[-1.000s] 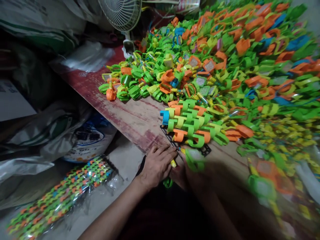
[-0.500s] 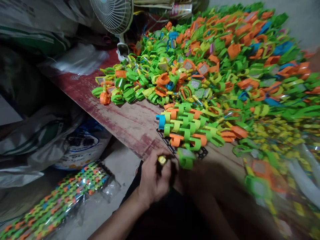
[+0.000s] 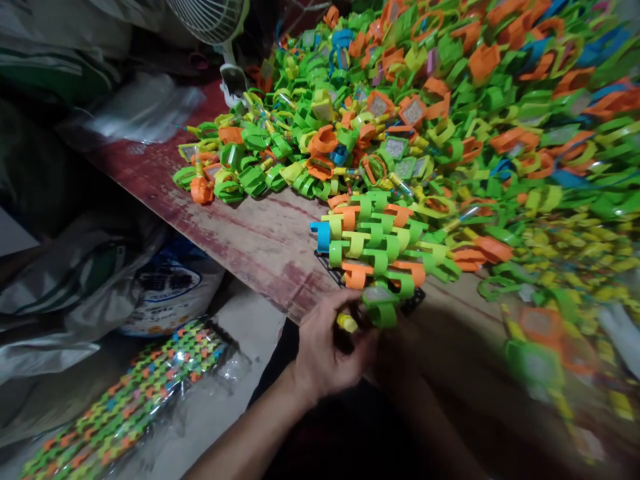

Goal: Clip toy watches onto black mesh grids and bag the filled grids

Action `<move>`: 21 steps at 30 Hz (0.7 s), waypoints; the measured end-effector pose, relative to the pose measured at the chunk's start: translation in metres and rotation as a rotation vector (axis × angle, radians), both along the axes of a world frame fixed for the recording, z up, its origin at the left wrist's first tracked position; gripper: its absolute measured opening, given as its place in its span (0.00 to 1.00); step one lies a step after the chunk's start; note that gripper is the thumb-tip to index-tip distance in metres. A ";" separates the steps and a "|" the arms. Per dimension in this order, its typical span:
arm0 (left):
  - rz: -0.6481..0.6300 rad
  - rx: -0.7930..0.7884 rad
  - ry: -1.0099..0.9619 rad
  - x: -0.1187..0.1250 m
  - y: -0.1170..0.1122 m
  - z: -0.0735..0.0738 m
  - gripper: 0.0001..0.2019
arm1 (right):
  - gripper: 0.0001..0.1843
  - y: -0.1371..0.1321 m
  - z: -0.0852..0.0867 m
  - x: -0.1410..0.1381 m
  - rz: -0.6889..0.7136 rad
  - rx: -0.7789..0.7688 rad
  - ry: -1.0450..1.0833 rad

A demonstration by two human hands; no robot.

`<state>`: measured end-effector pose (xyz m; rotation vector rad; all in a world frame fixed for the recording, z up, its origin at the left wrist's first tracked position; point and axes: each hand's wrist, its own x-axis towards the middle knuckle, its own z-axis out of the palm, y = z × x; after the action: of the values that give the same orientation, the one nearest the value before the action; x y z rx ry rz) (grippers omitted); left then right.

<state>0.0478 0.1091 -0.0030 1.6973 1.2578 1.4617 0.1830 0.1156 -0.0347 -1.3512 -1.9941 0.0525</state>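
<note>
Mostly lost in shadow, the right hand [image 3: 393, 360] gives no clear view of its fingers, so I cannot tell their state, and the top edge crops the fan [image 3: 213, 19]. Forearm slanting up from below, the left hand [image 3: 327, 350] curls thumb and fingers around a yellow piece [image 3: 347, 323], just beside a green piece [image 3: 383, 308] at the black rack's [image 3: 327, 269] near edge; lettering on the white-and-blue bag [image 3: 163, 293] is too blurred to read.

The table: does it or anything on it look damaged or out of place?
The table looks worn: pale patches break its red near the edge. The heap of colourful pieces sprawls loosely across it, unlike the neat rows of pieces by the left hand.
</note>
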 end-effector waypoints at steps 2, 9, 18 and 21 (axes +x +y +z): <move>0.007 -0.020 -0.039 0.000 0.001 -0.002 0.17 | 0.08 0.000 0.000 0.000 0.007 0.050 -0.054; 0.094 -0.149 -0.102 0.000 0.010 -0.013 0.17 | 0.08 0.003 0.001 -0.001 -0.107 0.080 -0.064; -0.020 -0.152 -0.129 0.002 0.012 -0.007 0.25 | 0.12 -0.001 0.002 -0.016 -0.182 0.044 -0.029; 0.036 -0.171 -0.134 0.004 0.014 -0.006 0.23 | 0.12 -0.003 0.004 -0.022 -0.207 -0.034 0.040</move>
<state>0.0522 0.1228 -0.0091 1.4488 1.3059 1.4203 0.1611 0.1125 -0.0310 -1.5594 -1.8179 0.0175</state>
